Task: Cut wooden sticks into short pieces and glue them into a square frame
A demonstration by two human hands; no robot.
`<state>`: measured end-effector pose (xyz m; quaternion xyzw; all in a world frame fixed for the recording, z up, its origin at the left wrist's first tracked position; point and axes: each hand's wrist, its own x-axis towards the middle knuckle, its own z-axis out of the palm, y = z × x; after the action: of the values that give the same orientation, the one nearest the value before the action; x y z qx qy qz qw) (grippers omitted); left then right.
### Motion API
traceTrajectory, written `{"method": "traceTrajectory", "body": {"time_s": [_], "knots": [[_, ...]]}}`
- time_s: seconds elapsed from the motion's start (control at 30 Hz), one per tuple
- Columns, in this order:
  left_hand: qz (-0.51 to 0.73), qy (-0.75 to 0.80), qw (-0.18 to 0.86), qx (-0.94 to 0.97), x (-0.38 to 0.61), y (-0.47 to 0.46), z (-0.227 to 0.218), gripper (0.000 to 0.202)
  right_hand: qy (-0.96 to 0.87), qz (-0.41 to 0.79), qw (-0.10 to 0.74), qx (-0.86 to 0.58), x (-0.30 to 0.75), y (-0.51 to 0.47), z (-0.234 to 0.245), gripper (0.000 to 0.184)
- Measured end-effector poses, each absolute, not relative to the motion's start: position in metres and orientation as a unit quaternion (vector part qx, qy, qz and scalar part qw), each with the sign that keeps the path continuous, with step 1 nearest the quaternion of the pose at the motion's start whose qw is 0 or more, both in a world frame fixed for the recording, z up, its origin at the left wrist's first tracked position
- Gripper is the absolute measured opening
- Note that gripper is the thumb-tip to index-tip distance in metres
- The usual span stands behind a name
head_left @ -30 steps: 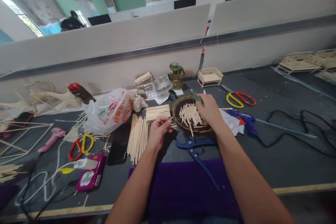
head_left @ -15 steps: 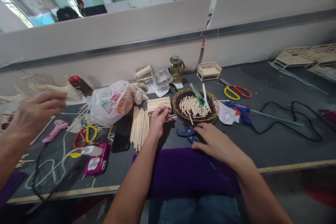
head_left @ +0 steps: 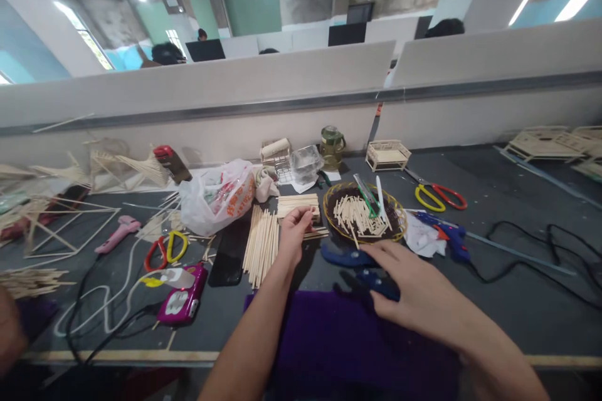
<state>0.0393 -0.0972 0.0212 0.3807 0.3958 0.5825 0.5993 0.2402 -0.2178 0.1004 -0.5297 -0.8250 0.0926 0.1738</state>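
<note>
In the head view my right hand (head_left: 409,279) is wrapped round a dark blue hand cutter (head_left: 348,255), which looks like a pipe cutter with a hooked jaw. Its jaws point left, just in front of the woven basket (head_left: 402,225) of short cut sticks (head_left: 355,214). My left hand (head_left: 296,232) is closed in a pinch beside the stick bundles; what lies between its fingertips is too small to make out. Long thin wooden sticks (head_left: 261,244) lie left of that hand, and a stacked bundle (head_left: 296,203) sits behind it. A purple cloth (head_left: 338,338) spreads below both hands.
Left are a phone (head_left: 227,260), a magenta box (head_left: 183,297), scissors (head_left: 165,249), a pink glue gun (head_left: 116,235) and a plastic bag (head_left: 219,197). Right are a blue glue gun (head_left: 456,241) with its cord and more scissors (head_left: 435,196). A co-worker's hand (head_left: 9,329) shows far left.
My right hand has taken hold of the blue cutter and turned it so its jaws point left. The co-worker's hand has drawn back toward the lower left. The camera view has tilted up.
</note>
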Motion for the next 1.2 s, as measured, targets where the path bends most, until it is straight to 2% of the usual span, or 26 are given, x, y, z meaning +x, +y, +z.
{"method": "traceTrajectory", "body": {"time_s": [0.17,0.3,0.4,0.5,0.77,1.03,1.2], "knots": [[0.602,0.369,0.598,0.380,0.056,-0.066,0.057,0.036,-0.735,0.016,0.400,-0.547,0.243,-0.151,0.121,0.054],[0.608,0.336,0.590,0.412,0.077,-0.048,0.090,0.034,-0.687,-0.045,0.478,-0.546,0.245,-0.104,0.100,0.061],[0.607,0.330,0.583,0.427,0.093,-0.046,0.093,0.030,-0.694,-0.048,0.474,-0.540,0.252,-0.095,0.074,0.058],[0.583,0.326,0.588,0.456,0.104,-0.049,0.084,0.026,-0.713,-0.035,0.432,-0.551,0.255,-0.097,0.057,0.053],[0.548,0.323,0.557,0.535,0.109,-0.054,0.071,0.021,-0.733,-0.008,0.375,-0.568,0.253,-0.098,0.060,0.053],[0.534,0.327,0.460,0.629,0.098,-0.057,0.087,0.013,-0.736,-0.005,0.393,-0.551,0.253,-0.100,0.060,0.057],[0.530,0.323,0.402,0.674,0.092,-0.062,0.099,0.016,-0.741,-0.002,0.428,-0.518,0.249,-0.102,0.063,0.062]]}}
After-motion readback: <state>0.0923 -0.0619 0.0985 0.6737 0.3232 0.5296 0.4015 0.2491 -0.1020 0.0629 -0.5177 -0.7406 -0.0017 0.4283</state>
